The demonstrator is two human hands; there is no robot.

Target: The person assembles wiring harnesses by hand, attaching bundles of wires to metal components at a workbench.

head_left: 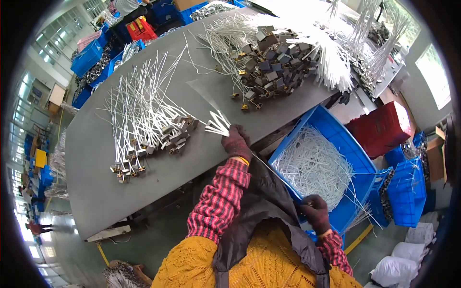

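My left hand (236, 143), in a dark glove, is closed around a small bunch of short white sleeves (218, 124) above the grey table's front edge. A thin white wire (274, 170) runs from that hand down to my right hand (316, 214). Also gloved, the right hand has its fingers curled around the wire's end, with a small bit showing at the fingertips that is too small to name. It is over the near rim of a blue bin (362, 165), which holds a heap of white sleeves (314, 165).
On the grey table (103, 201), small metal blocks with white wires (151, 132) lie at left, and a larger pile of metal blocks (276, 67) at far right. A red container (379, 128) and another blue bin (407, 192) stand right. White sacks (396, 271) rest on the floor.
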